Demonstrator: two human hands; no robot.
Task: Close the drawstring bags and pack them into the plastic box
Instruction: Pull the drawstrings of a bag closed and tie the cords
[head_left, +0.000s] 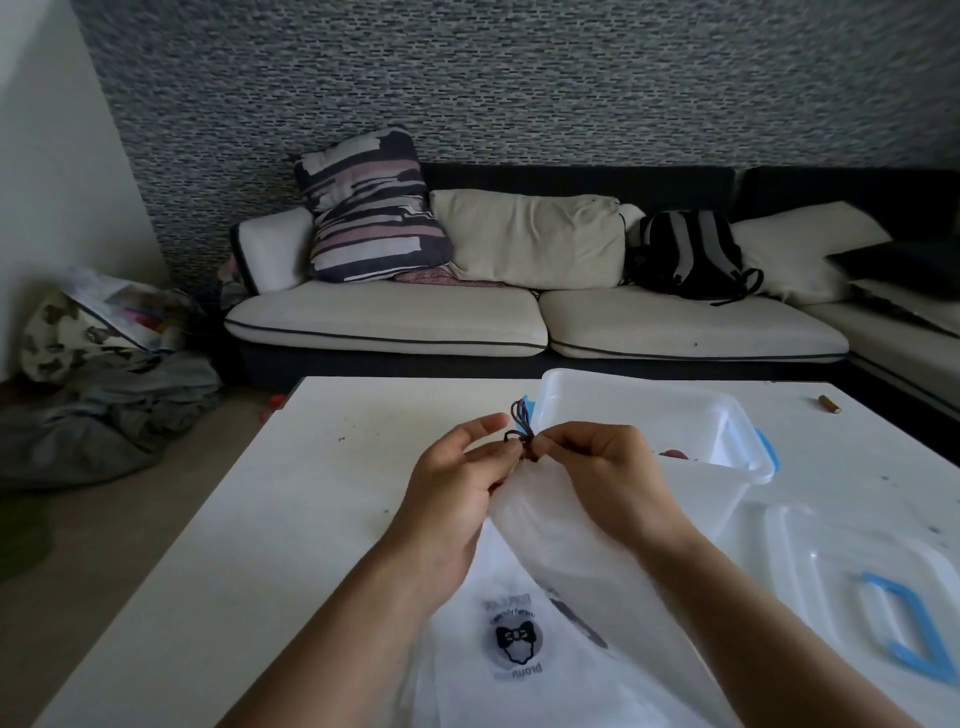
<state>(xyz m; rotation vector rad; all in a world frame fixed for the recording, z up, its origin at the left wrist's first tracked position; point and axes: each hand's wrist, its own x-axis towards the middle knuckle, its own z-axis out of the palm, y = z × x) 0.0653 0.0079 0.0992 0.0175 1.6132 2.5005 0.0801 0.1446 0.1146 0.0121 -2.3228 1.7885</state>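
Cord (521, 434) pinched from both sides: my left hand (457, 486) and right hand (605, 470) each grip the dark drawstring at the gathered neck of the translucent bag (561, 525), held up above the table (322, 493), just in front of the plastic box (691, 415). More bags (514, 644) lie flat beneath. Risks, as I judge them: knot slips if tension drops; neck reopens; loose tails snag on the box rim.
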